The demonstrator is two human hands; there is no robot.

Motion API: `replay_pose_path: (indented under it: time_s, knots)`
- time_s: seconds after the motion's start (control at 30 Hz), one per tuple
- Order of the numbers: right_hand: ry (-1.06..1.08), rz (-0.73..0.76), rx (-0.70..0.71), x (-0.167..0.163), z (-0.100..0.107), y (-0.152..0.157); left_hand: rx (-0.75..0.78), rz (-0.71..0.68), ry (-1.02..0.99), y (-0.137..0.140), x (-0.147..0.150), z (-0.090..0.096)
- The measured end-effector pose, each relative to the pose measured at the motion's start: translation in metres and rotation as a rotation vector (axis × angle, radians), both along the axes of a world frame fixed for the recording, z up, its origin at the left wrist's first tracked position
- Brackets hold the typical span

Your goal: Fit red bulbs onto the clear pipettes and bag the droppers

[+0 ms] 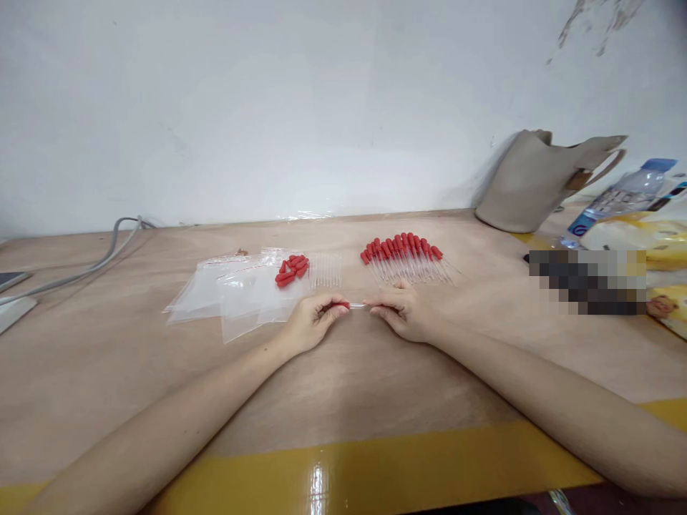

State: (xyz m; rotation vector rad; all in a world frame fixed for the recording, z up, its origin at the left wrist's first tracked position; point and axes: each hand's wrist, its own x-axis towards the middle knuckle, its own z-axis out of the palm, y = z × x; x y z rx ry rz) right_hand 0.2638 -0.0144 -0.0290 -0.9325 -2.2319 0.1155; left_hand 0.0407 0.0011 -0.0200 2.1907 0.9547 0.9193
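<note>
My left hand (316,320) pinches a red rubber bulb (343,305). Out of that bulb runs a clear glass tube (356,306), whose other end sits between the fingers of my right hand (401,312). Bulb and tube meet in line, just above the table. Behind my left hand lies a small heap of loose red bulbs (293,270). Beside the heap is a row of bare glass tubes (325,270). A fan of droppers (405,256), each a tube with a red bulb on its end, lies behind my right hand.
Clear zip bags (209,290) lie flat at the left, near a grey cable (115,239). On the right stand a beige bag (529,182) and a tilted water bottle (617,200), with yellow packaging (665,236) beside them. Yellow tape (257,472) lines the table's front edge.
</note>
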Motion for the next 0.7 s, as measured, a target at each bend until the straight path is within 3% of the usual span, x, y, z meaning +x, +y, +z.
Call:
replay_pose_path:
  time_s: [0.17,0.37,0.7]
  knots:
    - [-0.121,0.030,0.016,0.008,0.003,0.003,0.001,-0.061,0.087,-0.005,-0.001,0.003]
    - [-0.318,-0.064,0.242,0.006,0.013,-0.004,0.069,-0.043,0.186,-0.006,0.000,0.003]
    - [-0.255,-0.073,0.251,-0.006,0.011,-0.008,0.135,-0.029,0.157,-0.010,0.001,0.004]
